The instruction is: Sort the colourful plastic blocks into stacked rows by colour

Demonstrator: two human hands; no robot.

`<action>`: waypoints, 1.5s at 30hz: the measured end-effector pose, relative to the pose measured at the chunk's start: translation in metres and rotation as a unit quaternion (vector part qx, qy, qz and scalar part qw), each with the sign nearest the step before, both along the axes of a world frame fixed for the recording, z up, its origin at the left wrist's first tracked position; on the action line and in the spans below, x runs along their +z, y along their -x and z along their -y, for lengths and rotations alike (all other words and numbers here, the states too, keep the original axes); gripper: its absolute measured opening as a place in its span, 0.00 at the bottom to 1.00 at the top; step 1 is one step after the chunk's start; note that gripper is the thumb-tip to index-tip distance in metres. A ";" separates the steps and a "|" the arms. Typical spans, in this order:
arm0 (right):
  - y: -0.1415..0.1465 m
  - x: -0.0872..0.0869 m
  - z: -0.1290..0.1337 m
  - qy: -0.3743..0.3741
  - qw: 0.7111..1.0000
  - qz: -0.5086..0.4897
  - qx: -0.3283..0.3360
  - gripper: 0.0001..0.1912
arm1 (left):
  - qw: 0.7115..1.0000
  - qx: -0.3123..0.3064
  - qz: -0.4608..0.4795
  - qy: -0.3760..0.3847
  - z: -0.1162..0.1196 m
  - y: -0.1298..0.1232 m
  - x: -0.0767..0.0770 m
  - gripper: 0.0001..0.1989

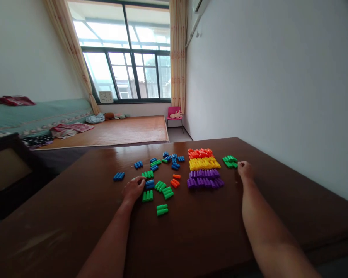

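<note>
On the brown table (203, 227), my left hand (134, 189) rests with bent fingers drawn together. Its fingertips are against a blue group of small tube-shaped plastic pieces (149, 184), just below a green group (147, 174). Whether it grips a piece is hidden. My right hand (246, 170) is closed, its fingertips beside the right edge of green tube-shaped pieces (230, 161); what it holds, if anything, I cannot make out. Between the hands lie stacked rows of orange pieces (200, 153), yellow pieces (204, 163) and purple pieces (205, 179).
Several loose blue groups (118, 177) and green groups (162, 210) are scattered left of the rows, with a few orange pieces (175, 183). A white wall (278, 85) borders the right side. Beyond the table are a bed (133, 129) and a pink chair (174, 112).
</note>
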State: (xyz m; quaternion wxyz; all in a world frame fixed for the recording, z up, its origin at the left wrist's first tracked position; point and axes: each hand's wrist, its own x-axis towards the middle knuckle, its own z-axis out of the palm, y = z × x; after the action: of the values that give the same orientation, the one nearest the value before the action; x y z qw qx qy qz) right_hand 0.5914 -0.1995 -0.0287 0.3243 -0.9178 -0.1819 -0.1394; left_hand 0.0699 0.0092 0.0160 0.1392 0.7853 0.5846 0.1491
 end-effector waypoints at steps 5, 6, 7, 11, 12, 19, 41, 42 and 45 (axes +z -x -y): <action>0.005 0.000 0.004 0.026 0.999 -0.001 0.035 0.15 | 1.000 0.001 0.000 -0.002 -0.001 -0.001 -0.001 0.18; 0.006 0.000 0.004 0.026 0.999 -0.003 0.039 0.15 | 1.000 0.003 0.003 -0.002 0.000 -0.001 -0.001 0.17; 0.007 -0.001 0.004 0.021 0.999 -0.004 0.038 0.15 | 1.000 0.003 0.006 -0.002 0.002 -0.001 0.000 0.17; 0.010 0.002 -0.001 -0.043 0.997 0.045 0.037 0.18 | 1.000 0.002 0.021 -0.017 0.007 -0.003 -0.001 0.16; 0.013 0.005 -0.004 -0.065 0.994 0.072 0.052 0.18 | 1.000 0.004 0.024 -0.020 0.008 -0.003 -0.002 0.16; 0.123 0.056 -0.053 -0.123 0.924 0.165 0.321 0.18 | 0.998 0.034 0.056 -0.004 0.010 -0.004 -0.005 0.15; 0.330 0.069 -0.190 0.241 0.705 0.183 0.642 0.15 | 0.993 0.054 0.103 0.014 0.008 -0.003 -0.010 0.16; 0.327 0.073 -0.183 0.220 0.718 0.184 0.634 0.13 | 0.993 0.052 0.105 0.015 0.008 -0.003 -0.010 0.16; 0.308 0.087 -0.159 0.101 0.765 0.166 0.614 0.13 | 0.993 0.044 0.110 0.016 0.007 -0.003 -0.009 0.15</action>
State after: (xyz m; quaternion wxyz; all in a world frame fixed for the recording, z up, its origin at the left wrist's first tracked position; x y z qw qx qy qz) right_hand 0.2834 -0.0410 0.0582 0.2105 -0.6006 -0.7702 -0.0415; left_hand 0.0724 0.0024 0.0074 0.2081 0.7351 0.6024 0.2310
